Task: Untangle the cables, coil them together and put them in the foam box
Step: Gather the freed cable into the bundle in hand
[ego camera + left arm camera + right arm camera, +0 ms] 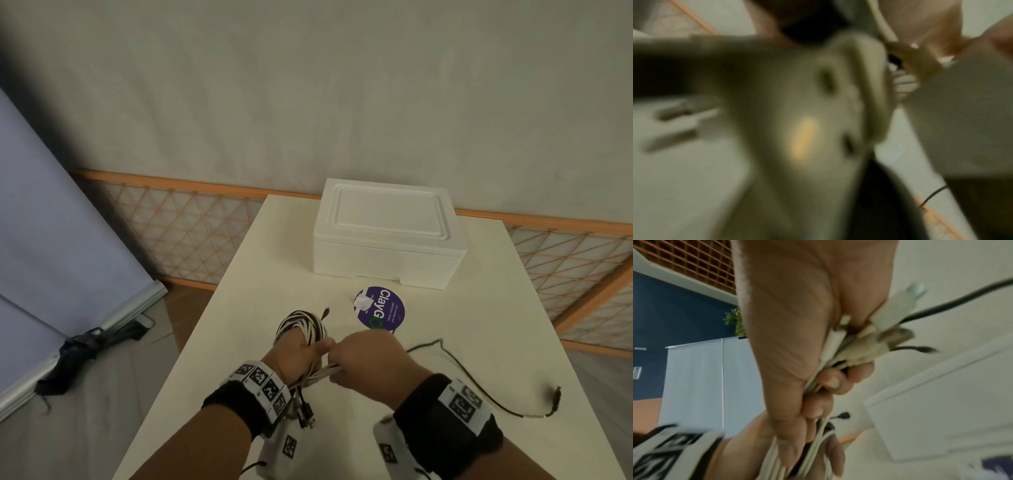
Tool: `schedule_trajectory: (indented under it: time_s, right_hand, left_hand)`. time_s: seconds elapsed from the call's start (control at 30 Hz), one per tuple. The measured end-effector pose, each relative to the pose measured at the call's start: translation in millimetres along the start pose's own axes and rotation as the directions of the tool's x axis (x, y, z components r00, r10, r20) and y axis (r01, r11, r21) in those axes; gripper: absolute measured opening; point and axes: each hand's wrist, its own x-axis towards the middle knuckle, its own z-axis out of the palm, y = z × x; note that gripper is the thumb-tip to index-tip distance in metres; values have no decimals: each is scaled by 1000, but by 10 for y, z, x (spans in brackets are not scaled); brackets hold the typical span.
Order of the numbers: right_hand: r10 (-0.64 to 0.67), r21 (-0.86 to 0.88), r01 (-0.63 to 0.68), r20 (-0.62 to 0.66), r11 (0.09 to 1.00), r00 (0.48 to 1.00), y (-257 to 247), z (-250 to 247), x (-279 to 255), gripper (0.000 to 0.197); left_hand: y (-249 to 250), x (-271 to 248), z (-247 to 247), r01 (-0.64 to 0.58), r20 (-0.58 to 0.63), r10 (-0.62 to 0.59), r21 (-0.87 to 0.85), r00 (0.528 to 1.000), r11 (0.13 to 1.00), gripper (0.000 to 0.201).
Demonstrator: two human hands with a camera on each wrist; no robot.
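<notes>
A coil of black and white cables (300, 325) is looped round my left hand (301, 353), which grips it above the near middle of the table. My right hand (363, 359) sits right beside it, fingers curled round a bunch of white cable ends (840, 352) and plugs. One black cable (479, 387) trails from the hands across the table to the right and ends in a plug (554, 399). The white foam box (387, 236) stands at the far end of the table with its lid on. The left wrist view is blurred.
A round purple sticker (382, 310) lies on the white table (260, 274) between the hands and the box. An orange lattice rail (178, 233) runs behind the table. A black bundle (78, 353) lies on the floor to the left.
</notes>
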Motion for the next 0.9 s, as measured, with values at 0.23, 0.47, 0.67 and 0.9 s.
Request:
schedule_trajectory:
  time_s: [0.23,0.47,0.67,0.9]
  right_hand:
    - [-348,-135,322,-270,937,898,195,-390,137,12]
    - [-446,-193,408,-517,892,731,395,-461,228,8]
    - [-233,302,484,-597,821,768,470,-427,285,32]
    - [31,761,446,-520,471,854,307,-433,245,20]
  left_hand:
    - [375,-123,-119,-28,349,53,-77,936,997,33]
    - [654,-215,-230,-14,387,141,-313,911,950,14]
    - [789,-265,-215,-22,352,254,-547,901,837,22]
    - [902,-285,-166,-49,408,338,-575,848,817,18]
